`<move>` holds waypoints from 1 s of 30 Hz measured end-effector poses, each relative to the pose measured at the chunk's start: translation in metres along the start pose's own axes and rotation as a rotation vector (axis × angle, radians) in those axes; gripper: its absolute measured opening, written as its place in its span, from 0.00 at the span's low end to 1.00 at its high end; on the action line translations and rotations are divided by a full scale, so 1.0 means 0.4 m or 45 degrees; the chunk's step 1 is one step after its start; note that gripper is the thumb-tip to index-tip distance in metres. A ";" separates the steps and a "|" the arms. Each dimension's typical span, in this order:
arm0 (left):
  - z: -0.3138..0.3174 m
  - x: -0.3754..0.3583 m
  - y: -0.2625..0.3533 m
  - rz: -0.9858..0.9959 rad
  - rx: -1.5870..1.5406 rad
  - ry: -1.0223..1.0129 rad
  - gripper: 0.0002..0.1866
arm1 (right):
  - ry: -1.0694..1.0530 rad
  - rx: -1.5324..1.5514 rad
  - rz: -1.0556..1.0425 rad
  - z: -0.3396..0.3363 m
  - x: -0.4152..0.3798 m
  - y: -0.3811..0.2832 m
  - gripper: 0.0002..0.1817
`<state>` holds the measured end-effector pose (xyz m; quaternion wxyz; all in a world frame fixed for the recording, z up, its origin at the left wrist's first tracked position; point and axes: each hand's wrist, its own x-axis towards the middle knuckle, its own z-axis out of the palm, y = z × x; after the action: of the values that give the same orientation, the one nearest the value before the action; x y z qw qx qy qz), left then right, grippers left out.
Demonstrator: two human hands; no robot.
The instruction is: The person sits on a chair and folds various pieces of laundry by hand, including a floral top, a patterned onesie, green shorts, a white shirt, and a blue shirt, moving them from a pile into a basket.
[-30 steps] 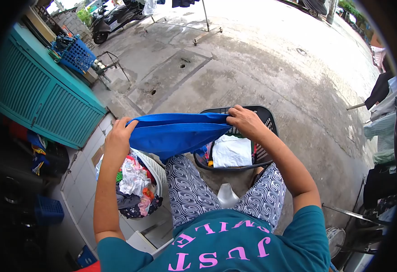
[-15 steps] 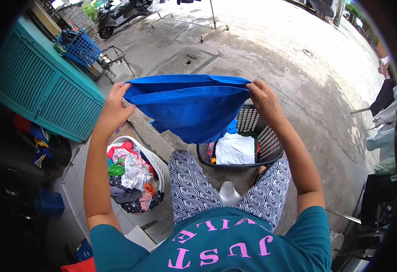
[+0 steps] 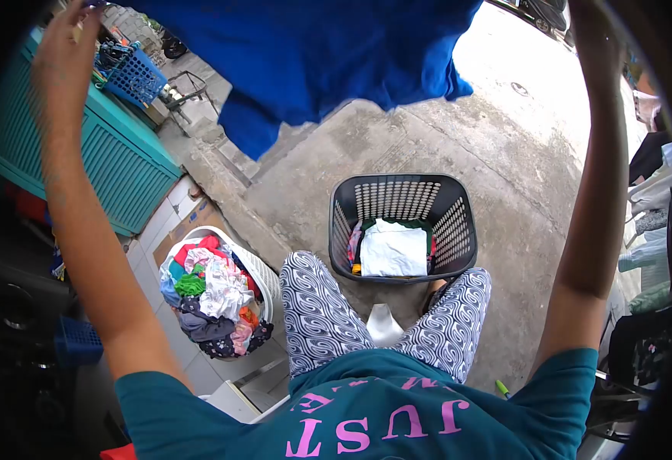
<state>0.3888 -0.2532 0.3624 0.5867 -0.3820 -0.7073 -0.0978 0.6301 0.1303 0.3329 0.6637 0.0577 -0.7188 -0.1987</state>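
A blue shirt (image 3: 336, 54) hangs spread out in the air at the top of the view, its upper edge cut off by the frame. My left hand (image 3: 67, 38) is raised at the upper left with its fingers closed by the shirt's upper corner. High on the right is my right hand (image 3: 600, 34), blurred and partly cut off; its fingertips are out of view, though the shirt stays stretched towards it. Below the shirt, a dark grey laundry basket (image 3: 466, 230) stands before my knees, holding a folded white cloth (image 3: 393, 249) on top of other clothes.
To my left stands a white basket (image 3: 263, 280) heaped with crumpled clothes. A teal louvred cabinet (image 3: 113, 161) bears a blue basket (image 3: 136, 79) of hangers. Clothes (image 3: 650, 192) hang along the right side. A green-capped object (image 3: 502, 389) lies near my right elbow.
Both my hands have moved up and farther apart, lifting the blue shirt from above the grey basket to the top of the view. The shirt has opened out, and the basket now shows fully.
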 end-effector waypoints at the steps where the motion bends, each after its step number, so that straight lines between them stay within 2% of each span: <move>1: -0.022 -0.006 -0.034 -0.001 0.007 0.007 0.16 | 0.296 0.316 0.356 -0.060 0.036 0.004 0.14; 2: -0.055 -0.011 -0.059 -0.274 -0.337 0.020 0.16 | 0.596 0.635 0.706 -0.098 0.048 0.022 0.19; 3: -0.076 -0.012 -0.075 -0.542 -0.690 0.033 0.17 | 0.330 -0.121 0.505 -0.089 0.005 0.042 0.13; 4: -0.020 -0.035 0.008 -0.155 -0.220 0.050 0.15 | 0.040 -0.860 0.280 -0.038 -0.077 0.053 0.08; 5: 0.076 -0.100 0.100 0.232 0.253 0.083 0.14 | -0.322 -0.253 -0.003 0.059 -0.186 0.051 0.08; 6: 0.187 -0.228 0.101 0.160 0.043 -0.416 0.13 | -1.111 -0.001 0.322 0.079 -0.320 -0.037 0.07; 7: 0.203 -0.328 0.112 0.318 0.061 -0.708 0.12 | -1.586 -0.013 0.094 0.076 -0.417 -0.075 0.06; 8: 0.199 -0.381 0.126 0.207 -0.100 -1.059 0.12 | -1.889 0.081 0.229 0.056 -0.437 -0.114 0.09; 10: 0.198 -0.427 0.138 0.267 -0.171 -0.910 0.13 | -1.694 0.308 0.293 0.036 -0.448 -0.119 0.09; 11: 0.192 -0.426 0.141 0.273 -0.182 -0.920 0.13 | -1.673 0.300 0.391 0.030 -0.442 -0.114 0.10; 12: 0.187 -0.421 0.135 0.212 -0.228 -0.874 0.15 | -1.661 0.299 0.486 0.031 -0.432 -0.108 0.11; 13: 0.173 -0.398 0.134 0.149 -0.265 -0.809 0.16 | -1.513 0.392 0.476 0.028 -0.429 -0.095 0.13; 14: 0.165 -0.376 0.129 0.149 -0.265 -0.799 0.16 | -1.540 0.517 0.631 0.031 -0.408 -0.084 0.15; 16: 0.155 -0.347 0.117 -0.023 -0.432 -0.828 0.17 | -1.504 0.800 1.059 0.020 -0.378 -0.079 0.15; 17: 0.165 -0.348 0.104 -0.070 -0.535 -0.771 0.13 | -1.469 0.890 1.240 0.014 -0.368 -0.087 0.14; 18: 0.170 -0.350 0.090 -0.074 -0.537 -0.780 0.13 | -1.479 0.894 1.242 0.018 -0.376 -0.087 0.14; 20: 0.170 -0.358 0.072 -0.771 -1.308 -1.136 0.10 | -1.198 1.336 1.491 0.021 -0.392 -0.099 0.13; 21: 0.167 -0.367 0.068 -0.789 -1.551 -1.128 0.09 | -1.145 1.456 1.482 0.017 -0.398 -0.103 0.12; 22: 0.155 -0.368 0.075 -0.791 -1.554 -1.136 0.09 | -1.150 1.454 1.490 0.012 -0.400 -0.114 0.12; 25: 0.105 -0.355 0.099 -0.994 -1.598 -0.955 0.15 | -0.870 1.657 1.701 0.004 -0.410 -0.127 0.09; 26: 0.076 -0.343 0.114 -0.991 -1.601 -0.948 0.15 | -0.868 1.655 1.695 -0.003 -0.402 -0.132 0.09; 28: 0.006 -0.320 0.142 -0.963 -1.668 -0.872 0.18 | -0.629 1.693 1.783 -0.024 -0.393 -0.154 0.10; 30: -0.057 -0.312 0.159 -0.951 -1.696 -0.886 0.21 | -0.554 1.671 1.818 -0.042 -0.389 -0.171 0.13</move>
<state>0.4500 -0.2759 0.2365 -0.0842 -0.3975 -0.7225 -0.5594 0.6517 0.1181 0.1640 0.3178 -0.0706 -0.6586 0.6785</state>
